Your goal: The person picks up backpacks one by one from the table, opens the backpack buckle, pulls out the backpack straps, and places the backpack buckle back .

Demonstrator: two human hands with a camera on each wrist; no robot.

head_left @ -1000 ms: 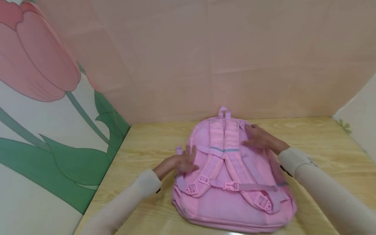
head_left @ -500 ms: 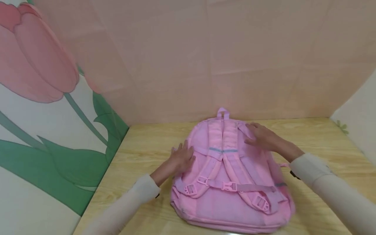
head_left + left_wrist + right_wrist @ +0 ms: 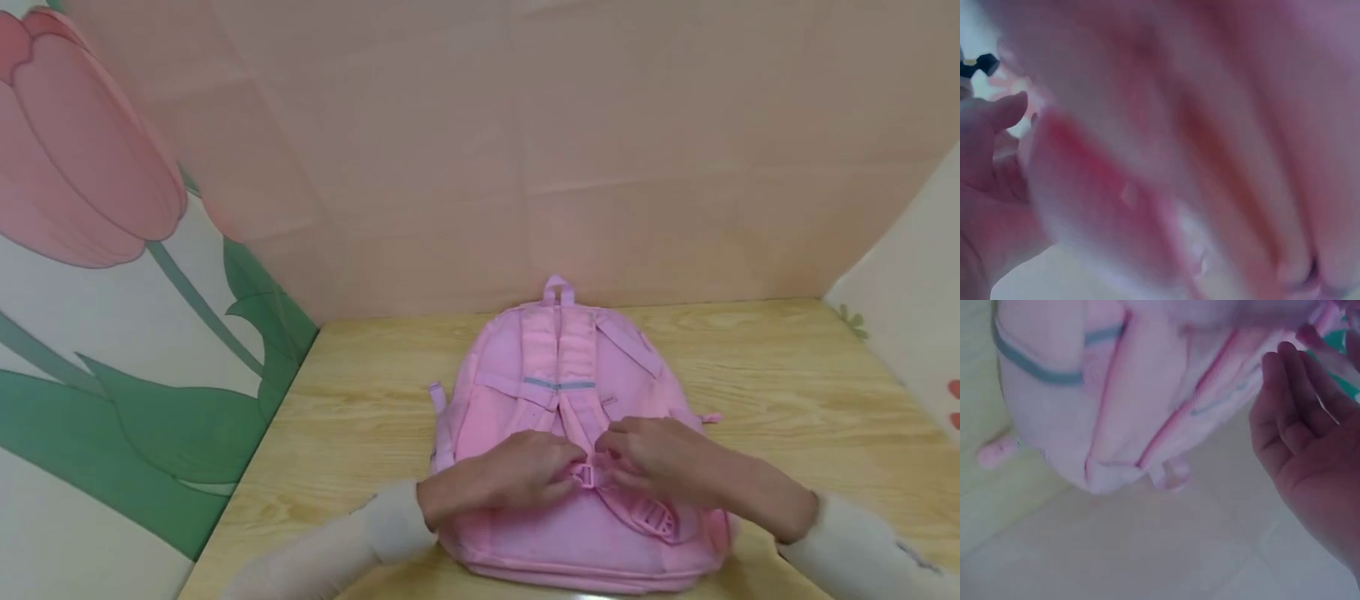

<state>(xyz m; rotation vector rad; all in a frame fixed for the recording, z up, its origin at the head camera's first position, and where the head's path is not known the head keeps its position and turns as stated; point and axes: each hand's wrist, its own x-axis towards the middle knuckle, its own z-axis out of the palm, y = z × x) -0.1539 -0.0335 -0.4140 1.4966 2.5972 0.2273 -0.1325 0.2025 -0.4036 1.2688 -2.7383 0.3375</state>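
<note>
Pink backpack (image 3: 570, 537) lay strap side up on the wood-look table (image 3: 765, 358), long axis running near to far, w/ the top loop (image 3: 558, 290) at the far end, nr the back wall (image 3: 420, 167).

Key relation: the buckle (image 3: 584, 476) sat on the bag's lower half, right betw. the hands — left hand (image 3: 528, 467) on its L side, right hand (image 3: 663, 462) on its R, both sets of fingertips pointing inward at it. Neither was clearly nearer; contact looked close on both sides.

Grip: fingers of both were bent, but couldn't tell if either actually pinched the buckle — their undersides were hidden in the head view, L wrist cam was blurred, and R wrist cam showed the palm w/ fingers lightly bent, no buckle visible.

Shoulder straps (image 3: 577, 346) ran up the middle twd the loop; the strap adjuster (image 3: 654, 519) lay just below the R hand.
</note>
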